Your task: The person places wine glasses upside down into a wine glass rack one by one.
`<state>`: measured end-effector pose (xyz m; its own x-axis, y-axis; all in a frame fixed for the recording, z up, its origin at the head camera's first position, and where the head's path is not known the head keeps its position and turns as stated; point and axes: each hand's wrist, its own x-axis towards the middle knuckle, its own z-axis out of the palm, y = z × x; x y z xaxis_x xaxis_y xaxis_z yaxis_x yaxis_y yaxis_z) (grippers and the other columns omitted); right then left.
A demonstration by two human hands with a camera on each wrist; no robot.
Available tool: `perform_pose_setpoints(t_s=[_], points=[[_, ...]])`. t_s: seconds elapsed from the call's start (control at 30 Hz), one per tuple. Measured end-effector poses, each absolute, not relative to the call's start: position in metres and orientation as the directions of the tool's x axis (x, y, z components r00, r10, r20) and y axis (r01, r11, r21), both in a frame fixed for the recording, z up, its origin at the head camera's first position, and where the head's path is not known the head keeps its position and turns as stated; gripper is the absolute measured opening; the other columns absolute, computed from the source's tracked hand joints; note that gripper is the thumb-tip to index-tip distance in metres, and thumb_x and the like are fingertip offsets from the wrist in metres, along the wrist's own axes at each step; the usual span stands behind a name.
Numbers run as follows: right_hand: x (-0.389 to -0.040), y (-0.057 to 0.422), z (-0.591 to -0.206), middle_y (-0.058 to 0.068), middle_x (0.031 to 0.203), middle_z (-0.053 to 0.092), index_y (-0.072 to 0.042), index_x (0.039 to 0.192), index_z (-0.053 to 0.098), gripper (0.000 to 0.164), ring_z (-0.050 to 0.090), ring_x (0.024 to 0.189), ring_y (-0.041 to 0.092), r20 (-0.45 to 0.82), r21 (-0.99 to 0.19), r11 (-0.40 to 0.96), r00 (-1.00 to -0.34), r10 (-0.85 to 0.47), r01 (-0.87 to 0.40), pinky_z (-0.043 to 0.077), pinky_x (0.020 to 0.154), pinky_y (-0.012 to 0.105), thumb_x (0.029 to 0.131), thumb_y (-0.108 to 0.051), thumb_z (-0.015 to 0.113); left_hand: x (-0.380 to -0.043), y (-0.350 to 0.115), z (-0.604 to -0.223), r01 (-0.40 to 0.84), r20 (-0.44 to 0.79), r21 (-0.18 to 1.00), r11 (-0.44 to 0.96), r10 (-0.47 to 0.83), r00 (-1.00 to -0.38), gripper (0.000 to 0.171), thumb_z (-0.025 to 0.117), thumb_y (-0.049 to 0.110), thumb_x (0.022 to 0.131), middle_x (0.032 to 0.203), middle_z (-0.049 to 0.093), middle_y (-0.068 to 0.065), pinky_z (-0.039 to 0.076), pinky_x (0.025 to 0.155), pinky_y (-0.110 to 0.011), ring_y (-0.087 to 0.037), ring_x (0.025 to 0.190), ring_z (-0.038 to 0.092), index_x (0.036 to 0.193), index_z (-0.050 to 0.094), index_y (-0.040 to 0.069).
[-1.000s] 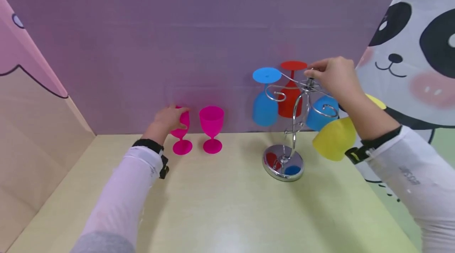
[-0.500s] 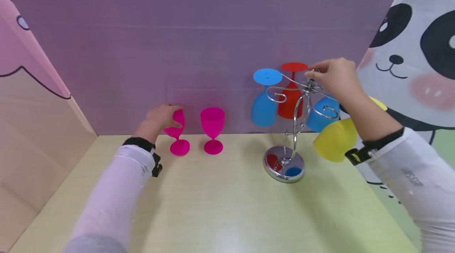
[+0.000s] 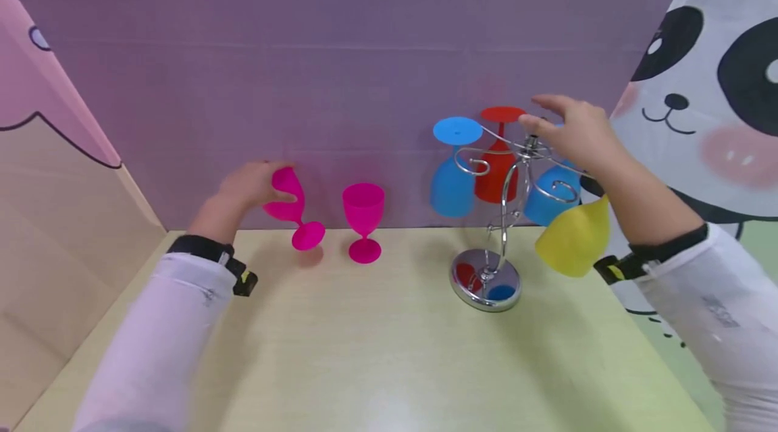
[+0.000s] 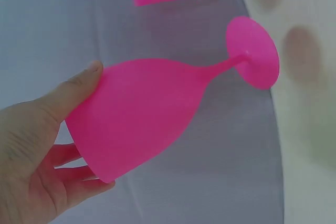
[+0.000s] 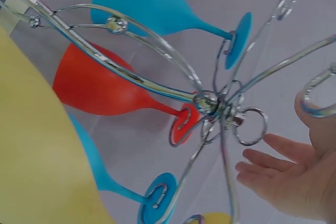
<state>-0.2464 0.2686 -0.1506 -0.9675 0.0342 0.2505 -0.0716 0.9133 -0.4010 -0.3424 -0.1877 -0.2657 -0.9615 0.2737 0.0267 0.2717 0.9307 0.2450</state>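
My left hand (image 3: 250, 189) grips a pink plastic goblet (image 4: 142, 111) by the rim end of its bowl. The goblet is tilted and lifted, its foot (image 4: 253, 53) above the table with a shadow beneath. My right hand (image 3: 580, 131) is spread beside the top of a chrome stemware rack (image 3: 506, 209), fingers apart from the top ring (image 5: 251, 127) in the right wrist view. Hanging upside down on the rack are a blue goblet (image 3: 452, 185), a red goblet (image 3: 495, 172), a second blue goblet (image 3: 552, 196) and a yellow goblet (image 3: 574, 239), the last partly hidden by my right arm.
Another pink goblet (image 3: 363, 216) stands upright on the pale table (image 3: 365, 337), between my left hand and the rack. The rack's round mirrored base (image 3: 485, 280) rests on the table. A purple cloth (image 3: 292, 81) hangs behind, with a panda-print cloth (image 3: 699, 101) at right.
My left hand has moved left, lifting and tilting the pink goblet off the table. My right hand has let go of the rack's top and opened its fingers. The rack has barely moved.
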Motion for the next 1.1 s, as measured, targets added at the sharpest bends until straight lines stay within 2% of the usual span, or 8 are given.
perform_pose_setpoints(t_s=[0.23,0.47,0.67,0.8,0.9,1.1], points=[[-0.236,0.266,-0.147,0.022,0.160,0.013,-0.022,0.157,0.009,0.079,0.012,0.144,0.049,0.227,-0.378,0.917,-0.973,-0.046,-0.131,0.032,0.097,0.074,0.095,-0.054,0.047,-0.324,-0.204,-0.255,0.247,0.091,0.309,0.918,0.231,-0.969,0.078,0.073,0.043,0.083,0.152,0.032,-0.024,0.034,0.100,-0.070,-0.050,0.136,0.029,0.150,0.035,0.025],[-0.214,0.257,-0.149,0.012,0.163,0.011,-0.027,0.156,0.013,0.077,-0.002,0.150,0.036,0.315,-0.383,0.889,-0.940,-0.129,-0.250,0.026,0.098,0.078,0.095,-0.045,0.055,-0.298,-0.209,-0.245,0.253,0.171,0.346,0.903,0.205,-0.964,0.077,0.072,0.045,0.084,0.150,0.033,-0.025,0.040,0.095,-0.069,-0.050,0.132,0.033,0.148,0.037,0.022],[-0.192,0.247,-0.156,0.005,0.164,0.011,-0.027,0.156,0.016,0.083,-0.003,0.152,0.026,0.359,-0.383,0.850,-0.906,-0.222,-0.360,0.030,0.098,0.076,0.090,-0.029,0.067,-0.265,-0.202,-0.242,0.302,0.305,0.382,0.873,0.189,-0.933,0.075,0.072,0.048,0.082,0.148,0.036,-0.021,0.038,0.097,-0.068,-0.047,0.132,0.036,0.146,0.039,0.025],[-0.179,0.239,-0.166,0.006,0.163,0.013,-0.025,0.156,0.019,0.086,-0.002,0.152,0.026,0.388,-0.389,0.818,-0.881,-0.272,-0.424,0.031,0.096,0.076,0.087,-0.021,0.071,-0.245,-0.195,-0.245,0.325,0.365,0.439,0.838,0.165,-0.916,0.076,0.072,0.053,0.082,0.148,0.036,-0.017,0.037,0.098,-0.068,-0.044,0.133,0.036,0.146,0.040,0.028],[-0.168,0.233,-0.176,0.007,0.163,0.015,-0.023,0.155,0.021,0.088,0.000,0.152,0.027,0.433,-0.364,0.799,-0.846,-0.310,-0.479,0.034,0.094,0.075,0.085,-0.018,0.074,-0.233,-0.188,-0.248,0.353,0.401,0.466,0.811,0.163,-0.902,0.074,0.073,0.049,0.082,0.148,0.037,-0.015,0.037,0.100,-0.067,-0.042,0.134,0.036,0.144,0.041,0.027],[-0.144,0.220,-0.202,0.009,0.160,0.022,-0.016,0.153,0.029,0.092,0.008,0.151,0.029,0.514,-0.281,0.749,-0.753,-0.411,-0.600,0.043,0.088,0.071,0.077,-0.019,0.081,-0.215,-0.177,-0.259,0.409,0.467,0.534,0.740,0.145,-0.872,0.070,0.077,0.039,0.081,0.146,0.042,-0.011,0.045,0.097,-0.060,-0.037,0.132,0.040,0.142,0.046,0.023]])
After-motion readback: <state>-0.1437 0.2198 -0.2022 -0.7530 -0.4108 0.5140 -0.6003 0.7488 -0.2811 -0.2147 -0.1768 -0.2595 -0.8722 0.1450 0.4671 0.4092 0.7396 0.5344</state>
